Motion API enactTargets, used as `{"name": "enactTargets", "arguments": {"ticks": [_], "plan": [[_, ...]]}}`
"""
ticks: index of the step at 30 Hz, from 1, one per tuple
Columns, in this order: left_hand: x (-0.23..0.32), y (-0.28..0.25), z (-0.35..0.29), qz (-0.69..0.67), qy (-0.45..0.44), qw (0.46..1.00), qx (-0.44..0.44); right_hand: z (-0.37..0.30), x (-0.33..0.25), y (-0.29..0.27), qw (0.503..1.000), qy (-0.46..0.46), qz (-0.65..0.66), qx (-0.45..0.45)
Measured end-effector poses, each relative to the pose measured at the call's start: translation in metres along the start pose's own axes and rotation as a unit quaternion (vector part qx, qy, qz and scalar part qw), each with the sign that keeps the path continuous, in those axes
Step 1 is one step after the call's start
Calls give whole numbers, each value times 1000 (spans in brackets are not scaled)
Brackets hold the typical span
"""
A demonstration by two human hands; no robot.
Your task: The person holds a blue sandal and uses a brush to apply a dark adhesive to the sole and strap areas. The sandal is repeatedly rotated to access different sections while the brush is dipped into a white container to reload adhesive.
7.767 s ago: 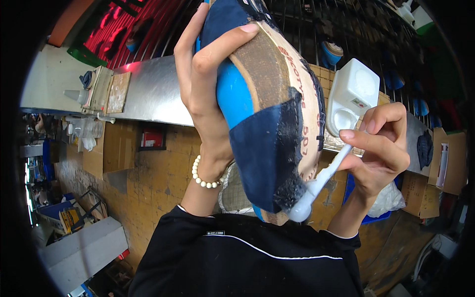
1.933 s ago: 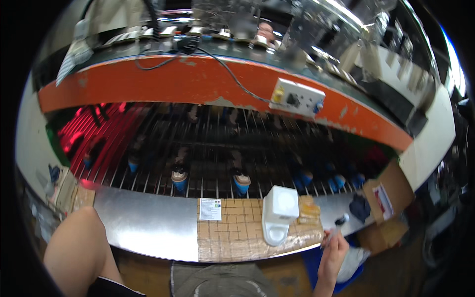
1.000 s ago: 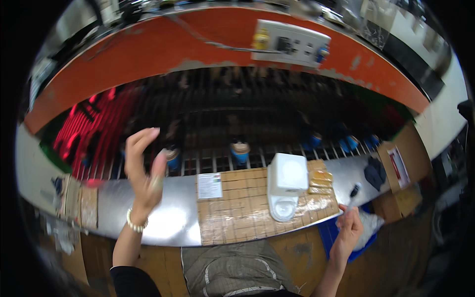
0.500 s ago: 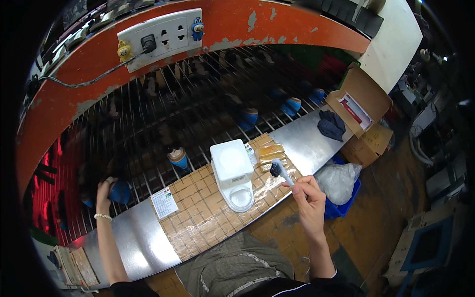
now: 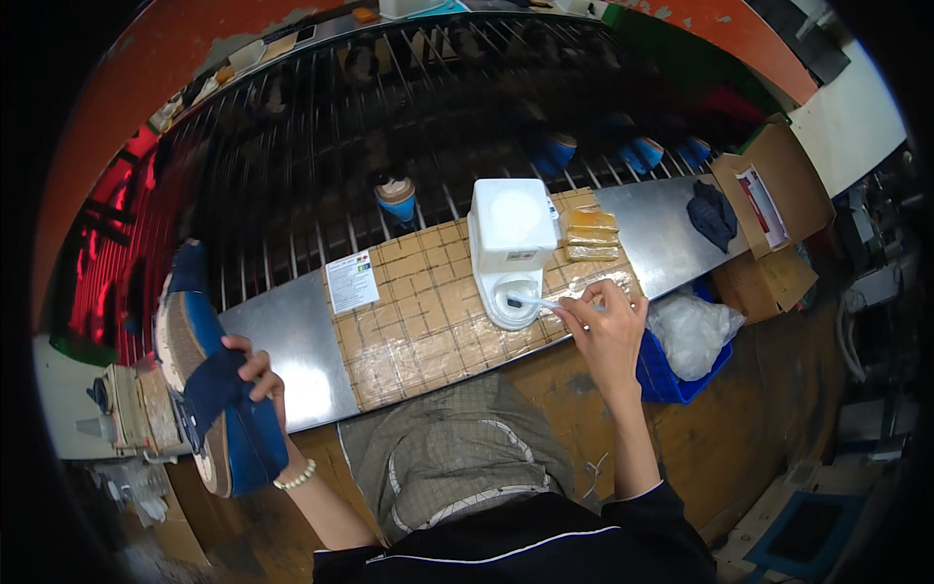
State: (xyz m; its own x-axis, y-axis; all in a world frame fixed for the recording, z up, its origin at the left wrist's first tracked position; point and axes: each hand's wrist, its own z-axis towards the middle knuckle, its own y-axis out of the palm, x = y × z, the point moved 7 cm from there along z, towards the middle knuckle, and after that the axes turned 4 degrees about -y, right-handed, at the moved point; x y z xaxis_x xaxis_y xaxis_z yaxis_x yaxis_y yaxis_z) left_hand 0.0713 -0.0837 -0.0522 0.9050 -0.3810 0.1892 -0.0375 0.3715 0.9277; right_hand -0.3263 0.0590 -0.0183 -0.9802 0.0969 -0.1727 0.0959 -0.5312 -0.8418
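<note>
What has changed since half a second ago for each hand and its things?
The left hand, then reaching into the rack, has brought out a navy shoe and now grips it nearer the person. The right hand has moved the brush left, down to the cup of the white dispenser. Dispenser and paper sheet stayed put.

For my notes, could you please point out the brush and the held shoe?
Brush (image 5: 541, 303): head view, on its pale handle.
Shoe (image 5: 212, 386): head view, on its dark blue middle part.
</note>
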Motion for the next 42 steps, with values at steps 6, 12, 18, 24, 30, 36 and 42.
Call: {"name": "enactTargets", "arguments": {"ticks": [6,12,18,24,30,36,42], "plan": [[-11,60,-7,151,35,987,48,4,-4,-5,998,-4,-12,55],[-6,86,-12,216,-67,973,-47,4,1,-1,999,9,0,33],[-1,104,-18,209,-18,971,-113,-1,4,3,999,36,17,16],[-4,125,-14,194,17,976,-96,-6,12,11,996,81,33,12],[-6,128,-2,237,11,965,-114,-23,16,4,994,92,-3,59],[24,48,-39,283,-212,933,63,-39,29,21,977,191,91,30],[-56,31,-47,262,58,914,304,3,7,5,890,172,417,61]]}}
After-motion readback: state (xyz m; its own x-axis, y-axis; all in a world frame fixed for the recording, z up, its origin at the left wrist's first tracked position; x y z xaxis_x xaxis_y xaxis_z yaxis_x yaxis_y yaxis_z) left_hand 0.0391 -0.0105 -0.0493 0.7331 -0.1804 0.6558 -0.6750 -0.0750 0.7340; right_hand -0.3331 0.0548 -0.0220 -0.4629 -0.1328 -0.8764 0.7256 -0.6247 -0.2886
